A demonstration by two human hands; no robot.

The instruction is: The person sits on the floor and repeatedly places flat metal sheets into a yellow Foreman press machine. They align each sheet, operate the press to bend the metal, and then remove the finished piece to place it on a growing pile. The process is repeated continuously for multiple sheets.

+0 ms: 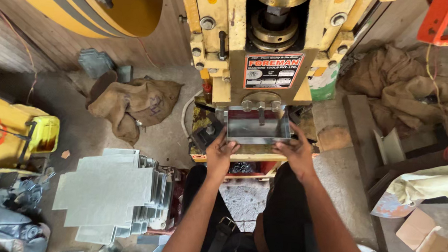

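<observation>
**Head view: both my hands on a metal tray at the press**

I have my left hand (219, 153) on the near left corner of the grey sheet-metal tray (258, 127), fingers curled over its rim. My right hand (296, 152) grips the near right edge, fingers closed on it. It sits on the bed of the yellow press (230, 41), under the ram. A stack of cut metal blanks (109, 191) lies well to my left, and a burlap sack (135, 103) lies beyond it.
</observation>
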